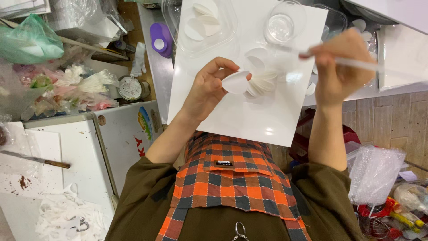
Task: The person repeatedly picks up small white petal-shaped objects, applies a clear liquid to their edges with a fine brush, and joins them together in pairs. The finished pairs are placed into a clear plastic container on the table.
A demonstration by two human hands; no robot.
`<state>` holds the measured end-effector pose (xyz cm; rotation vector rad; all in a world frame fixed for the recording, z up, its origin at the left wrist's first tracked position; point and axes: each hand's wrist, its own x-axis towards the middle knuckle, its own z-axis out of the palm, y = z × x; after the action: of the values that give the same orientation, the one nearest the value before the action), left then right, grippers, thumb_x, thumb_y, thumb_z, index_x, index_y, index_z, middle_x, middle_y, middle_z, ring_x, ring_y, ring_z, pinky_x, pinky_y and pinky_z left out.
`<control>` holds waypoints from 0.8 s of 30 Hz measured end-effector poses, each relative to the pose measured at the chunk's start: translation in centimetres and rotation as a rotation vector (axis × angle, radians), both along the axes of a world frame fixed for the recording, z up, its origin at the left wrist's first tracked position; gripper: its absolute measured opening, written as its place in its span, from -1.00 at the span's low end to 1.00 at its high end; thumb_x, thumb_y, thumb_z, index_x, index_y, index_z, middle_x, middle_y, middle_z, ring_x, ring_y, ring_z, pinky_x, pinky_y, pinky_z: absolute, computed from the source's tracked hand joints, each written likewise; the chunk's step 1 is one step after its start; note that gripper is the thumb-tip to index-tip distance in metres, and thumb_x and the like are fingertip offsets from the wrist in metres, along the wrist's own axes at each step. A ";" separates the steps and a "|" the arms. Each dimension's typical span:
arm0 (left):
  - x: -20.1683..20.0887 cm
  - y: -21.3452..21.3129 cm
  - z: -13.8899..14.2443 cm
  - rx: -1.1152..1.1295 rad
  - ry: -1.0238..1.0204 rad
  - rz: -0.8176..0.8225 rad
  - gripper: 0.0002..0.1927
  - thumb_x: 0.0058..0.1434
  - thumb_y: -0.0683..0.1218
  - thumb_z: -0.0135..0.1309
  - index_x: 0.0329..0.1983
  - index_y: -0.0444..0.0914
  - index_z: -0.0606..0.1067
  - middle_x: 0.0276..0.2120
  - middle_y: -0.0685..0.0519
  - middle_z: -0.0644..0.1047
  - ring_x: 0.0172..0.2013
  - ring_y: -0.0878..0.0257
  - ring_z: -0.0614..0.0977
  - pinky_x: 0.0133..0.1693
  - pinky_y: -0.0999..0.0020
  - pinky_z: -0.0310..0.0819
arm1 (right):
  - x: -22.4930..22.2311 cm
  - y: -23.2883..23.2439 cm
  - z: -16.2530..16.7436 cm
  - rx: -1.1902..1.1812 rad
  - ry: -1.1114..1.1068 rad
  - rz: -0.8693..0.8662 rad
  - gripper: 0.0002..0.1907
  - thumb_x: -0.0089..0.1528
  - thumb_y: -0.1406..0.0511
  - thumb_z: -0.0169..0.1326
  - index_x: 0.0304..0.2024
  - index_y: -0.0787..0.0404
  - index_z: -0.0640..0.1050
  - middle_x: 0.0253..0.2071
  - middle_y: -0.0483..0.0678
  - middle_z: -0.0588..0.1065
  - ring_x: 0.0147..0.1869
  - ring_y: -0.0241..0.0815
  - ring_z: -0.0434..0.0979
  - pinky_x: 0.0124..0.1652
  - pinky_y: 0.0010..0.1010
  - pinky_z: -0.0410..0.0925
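Pinching a small white paper disc (235, 82) between thumb and fingertips, the left hand (209, 89) holds it just above a flat white square board (249, 116). The right hand (339, 67) is closed around a thin white brush handle (352, 62), whose tip points left toward a loose pile of white paper discs (263, 80) lying on the board. The two hands are apart, with the pile between them. A small clear glass cup (281, 24) stands near the board's far edge, beside a clear plastic tray holding more white discs (203, 24)
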<state>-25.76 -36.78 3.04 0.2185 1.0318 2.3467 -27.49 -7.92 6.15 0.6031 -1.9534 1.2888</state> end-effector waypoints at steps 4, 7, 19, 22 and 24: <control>0.4 1.2 -1.2 0.102 -0.053 -0.103 -0.42 0.26 0.17 0.32 0.11 -0.34 0.52 0.09 -0.21 0.59 0.18 0.03 0.62 0.30 0.04 0.47 | 4.1 -2.8 1.2 -0.137 0.127 0.246 -0.60 0.41 0.07 0.07 -0.37 0.23 0.56 -0.49 -0.10 0.59 -0.48 -0.34 0.40 -0.51 -0.50 0.14; 0.9 2.2 -1.4 0.141 -0.046 -0.170 -0.41 0.26 0.18 0.31 0.12 -0.35 0.52 0.11 -0.22 0.59 0.20 0.01 0.62 0.34 0.03 0.46 | 5.6 -3.3 2.3 -0.116 0.019 0.252 -0.54 0.34 -0.03 0.08 -0.37 0.23 0.54 -0.46 -0.05 0.56 -0.45 -0.23 0.39 -0.50 -0.48 0.16; -0.3 2.4 0.2 -0.282 0.350 0.041 -0.50 0.23 0.05 0.36 0.11 -0.33 0.54 0.08 -0.13 0.64 0.13 0.09 0.65 0.29 0.19 0.51 | 0.7 3.8 -3.9 0.127 0.031 -0.098 -0.64 0.48 0.18 0.15 -0.33 0.28 0.62 -0.50 -0.08 0.54 -0.43 -0.21 0.33 -0.34 -0.38 0.16; 1.0 2.2 2.7 -0.689 0.725 0.159 -0.45 0.12 -0.01 0.43 0.13 -0.28 0.51 0.04 -0.05 0.64 0.10 0.17 0.67 0.22 0.24 0.54 | -2.2 4.6 -5.2 0.420 -0.136 -0.205 -0.84 0.42 0.36 0.19 -0.26 0.29 0.64 -0.36 -0.09 0.54 -0.20 -0.24 0.40 -0.28 -0.49 0.22; 1.0 1.7 4.2 -0.905 1.009 0.232 -0.38 0.08 -0.02 0.47 0.15 -0.26 0.49 -0.01 0.01 0.64 0.09 0.18 0.65 0.20 0.21 0.50 | -2.9 4.4 -5.3 0.468 -0.102 -0.194 -0.81 0.43 0.36 0.19 -0.30 0.29 0.63 -0.36 -0.10 0.53 -0.25 -0.28 0.40 -0.31 -0.50 0.21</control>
<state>-24.79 -35.11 7.28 0.9950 2.5581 1.6182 -30.35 -3.56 0.89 0.5577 -2.3546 0.7564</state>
